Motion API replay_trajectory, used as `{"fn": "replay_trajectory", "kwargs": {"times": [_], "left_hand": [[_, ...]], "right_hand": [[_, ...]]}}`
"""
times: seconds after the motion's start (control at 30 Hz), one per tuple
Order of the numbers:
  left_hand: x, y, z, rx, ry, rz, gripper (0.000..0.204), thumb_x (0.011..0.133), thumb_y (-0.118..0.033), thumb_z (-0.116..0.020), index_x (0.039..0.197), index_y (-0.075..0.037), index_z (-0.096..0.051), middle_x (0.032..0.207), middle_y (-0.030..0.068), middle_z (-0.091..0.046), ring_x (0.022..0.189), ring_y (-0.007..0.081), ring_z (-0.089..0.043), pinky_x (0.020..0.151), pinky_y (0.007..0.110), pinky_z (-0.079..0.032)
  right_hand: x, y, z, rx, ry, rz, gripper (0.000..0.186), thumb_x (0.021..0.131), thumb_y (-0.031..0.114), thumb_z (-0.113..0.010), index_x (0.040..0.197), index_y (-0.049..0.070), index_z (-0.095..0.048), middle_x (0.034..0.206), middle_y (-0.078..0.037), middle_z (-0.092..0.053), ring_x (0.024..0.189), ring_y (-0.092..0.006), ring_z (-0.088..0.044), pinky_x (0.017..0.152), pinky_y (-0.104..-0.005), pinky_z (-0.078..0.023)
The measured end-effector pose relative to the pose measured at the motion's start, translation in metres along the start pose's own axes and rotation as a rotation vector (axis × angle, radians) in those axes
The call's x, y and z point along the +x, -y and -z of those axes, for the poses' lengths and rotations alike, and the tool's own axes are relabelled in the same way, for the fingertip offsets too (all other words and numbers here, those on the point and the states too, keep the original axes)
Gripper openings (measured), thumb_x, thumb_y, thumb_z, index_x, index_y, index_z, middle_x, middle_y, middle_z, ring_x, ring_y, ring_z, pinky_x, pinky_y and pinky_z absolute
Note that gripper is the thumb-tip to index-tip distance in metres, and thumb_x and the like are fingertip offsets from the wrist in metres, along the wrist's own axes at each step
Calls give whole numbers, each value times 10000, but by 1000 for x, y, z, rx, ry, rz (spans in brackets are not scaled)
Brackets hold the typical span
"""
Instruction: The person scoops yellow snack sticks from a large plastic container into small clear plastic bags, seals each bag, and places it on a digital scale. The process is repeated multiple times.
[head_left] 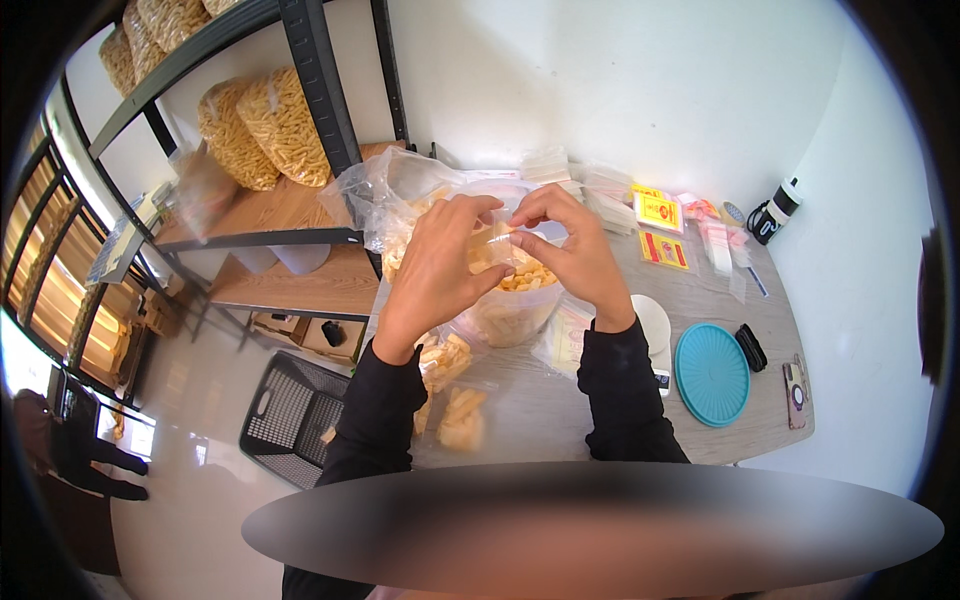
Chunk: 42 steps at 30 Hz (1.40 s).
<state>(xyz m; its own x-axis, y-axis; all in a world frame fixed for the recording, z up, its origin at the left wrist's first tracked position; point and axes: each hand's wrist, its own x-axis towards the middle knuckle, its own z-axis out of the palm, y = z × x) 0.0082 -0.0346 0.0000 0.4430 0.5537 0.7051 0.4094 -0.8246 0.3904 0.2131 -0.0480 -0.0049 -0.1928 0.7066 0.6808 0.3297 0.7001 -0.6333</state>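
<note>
Between my hands is a small see-through plastic bag (pixel 490 242), above a round translucent tub (pixel 510 325). My right hand (pixel 575 250) pinches the bag's edge between thumb and fingers. My left hand (pixel 435 262) has curved fingers and thumb around the bag's other side; its exact grip is partly hidden. Orange-yellow snack sticks (pixel 530 277) fill part of the tub, below the hands. Left of the tub lies a large open plastic bag (pixel 385 195) with more snacks. Small filled snack bags (pixel 462 420) rest near my left forearm.
Packets of flat bags (pixel 610 195), yellow-and-red labels (pixel 657 210), a teal lid (pixel 712 375), a phone (pixel 796 395) and a black-and-white tumbler (pixel 775 212) are on the table. A shelf (pixel 320 290) with large snack bags (pixel 285 125) stands left, above a grey crate (pixel 290 415).
</note>
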Motion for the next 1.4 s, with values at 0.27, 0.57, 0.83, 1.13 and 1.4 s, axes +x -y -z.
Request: {"fn": "replay_trajectory", "kwargs": {"times": [0.27, 0.57, 0.83, 1.13, 1.4], "left_hand": [[0, 10, 4, -258, 81, 54, 617, 738, -113, -867, 1292, -18, -614, 1142, 104, -667, 1062, 241, -633, 950, 368, -493], [-1, 45, 11, -617, 90, 300, 213, 933, 14, -691, 1144, 31, -707, 1099, 70, -715, 993, 129, -657, 902, 277, -526], [-2, 38, 12, -388, 79, 287, 74, 959, -5, -656, 1018, 33, -680, 1048, 86, -736, 921, 120, -666, 844, 283, -540], [-4, 31, 29, -404, 68, 348, 67, 979, -31, -645, 1014, 21, -622, 932, 83, -758, 911, 117, -720, 768, 259, -546], [-6, 35, 30, -499, 24, 322, 77, 955, -29, -687, 992, 19, -642, 909, 78, -756, 886, 109, -722, 742, 245, -552]], "right_hand": [[-1, -5, -5, -16, 36, -18, 141, 840, -18, -731, 976, 6, -700, 1105, -56, -597, 981, -167, -617, 874, -292, -501], [0, -7, -8, -16, 105, -22, 139, 867, 61, -733, 989, 3, -699, 1093, -59, -604, 1052, -209, -615, 923, -333, -488], [-5, -16, 2, -40, 186, -35, 122, 889, 81, -703, 1002, 45, -731, 1092, -52, -612, 1066, -230, -602, 918, -341, -476], [12, -57, 36, -524, 418, -219, 86, 808, 123, -744, 884, 85, -736, 972, -80, -680, 1012, -271, -627, 820, -400, -502], [30, -81, 9, -1168, 811, -94, 114, 719, 128, -818, 821, 109, -770, 934, -75, -649, 1035, -296, -588, 864, -410, -495]]}}
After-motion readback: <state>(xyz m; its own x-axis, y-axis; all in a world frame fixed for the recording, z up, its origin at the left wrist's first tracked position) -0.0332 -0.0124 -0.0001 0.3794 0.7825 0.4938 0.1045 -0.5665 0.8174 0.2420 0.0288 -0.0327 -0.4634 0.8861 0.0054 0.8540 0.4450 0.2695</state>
